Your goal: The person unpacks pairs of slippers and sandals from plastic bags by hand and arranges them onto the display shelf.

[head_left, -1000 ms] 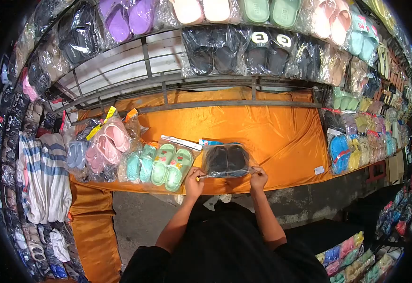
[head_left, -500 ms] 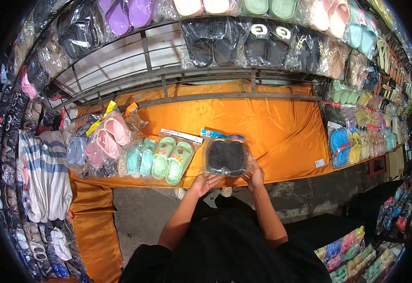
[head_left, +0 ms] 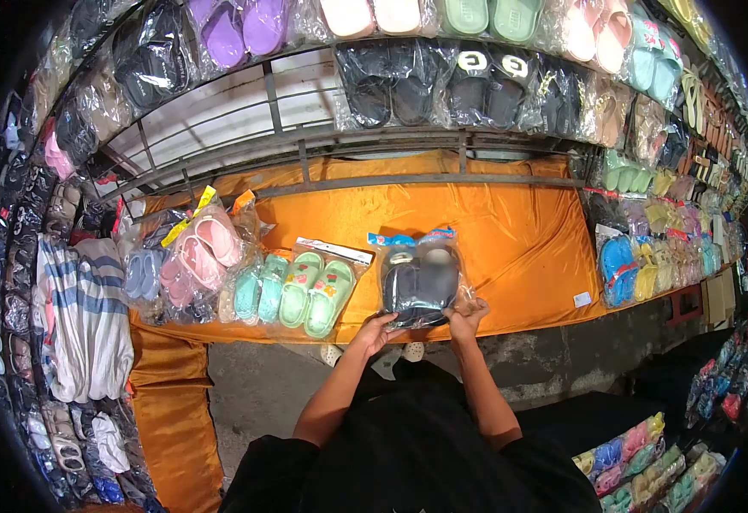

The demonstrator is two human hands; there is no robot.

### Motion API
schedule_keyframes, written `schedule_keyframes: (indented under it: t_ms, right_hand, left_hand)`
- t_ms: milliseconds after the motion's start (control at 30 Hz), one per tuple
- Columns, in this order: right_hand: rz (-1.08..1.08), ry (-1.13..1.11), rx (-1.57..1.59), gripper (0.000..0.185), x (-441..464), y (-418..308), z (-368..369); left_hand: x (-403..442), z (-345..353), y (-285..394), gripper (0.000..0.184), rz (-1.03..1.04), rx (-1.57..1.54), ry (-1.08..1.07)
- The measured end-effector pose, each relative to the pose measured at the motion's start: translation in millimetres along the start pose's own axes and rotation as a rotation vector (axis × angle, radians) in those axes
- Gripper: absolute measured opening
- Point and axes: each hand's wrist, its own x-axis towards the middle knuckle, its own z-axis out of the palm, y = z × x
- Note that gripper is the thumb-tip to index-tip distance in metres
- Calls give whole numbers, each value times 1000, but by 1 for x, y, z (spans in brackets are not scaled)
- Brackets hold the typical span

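Right hand (head_left: 468,323) now pinches near corner of bagged dark slippers (head_left: 419,286); left hand (head_left: 374,334) at near edge, grip unclear. Green pair (head_left: 317,295) beside, on orange surface (head_left: 523,235).

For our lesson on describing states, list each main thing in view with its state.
Dark slippers: bagged, side by side
Green slippers: bagged, side by side
Pink clogs: bagged
Orange cloth: spread, wrinkled
Striped cloth: in folds
Left hand: at dark slippers' bag
Right hand: gripping that bag
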Motion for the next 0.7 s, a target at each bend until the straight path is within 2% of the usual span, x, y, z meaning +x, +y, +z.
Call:
schedule_keyframes:
  t_ms: [67,100,167,200,367,433,467,567,633,700]
  right_hand:
    - [194,215,163,77,2,-2,3]
    - [193,213,163,77,3,-7,1]
    - [451,-117,381,67,5,-20,-6]
    - [583,-128,456,58,6,-22,-4]
    - [545,-237,420,53,-3,-34,16]
    - [486,-264,303,52,-9,-46,28]
    - [509,-249,296,50,-11,-45,35]
    - [449,-243,260,51,-16,-54,63]
    - [407,-332,238,57,-12,-53,78]
    - [250,-378,166,63,-9,-57,100]
  left_hand:
    - [-6,11,1,34,66,-20,-32]
    - [-10,13,2,34,133,-40,-60]
    - [-18,16,8,39,163,-46,-57]
    - [-18,13,11,44,191,-52,-54]
    - [-25,-7,19,50,241,-59,-107]
    - [-32,-6,26,51,347,-90,-74]
    - [-35,-8,33,58,343,-93,-32]
    - [-38,-22,54,65,413,12,-37]
    - [-48,-15,66,67,492,-23,-52]
    - [-55,-9,84,70,565,-53,-71]
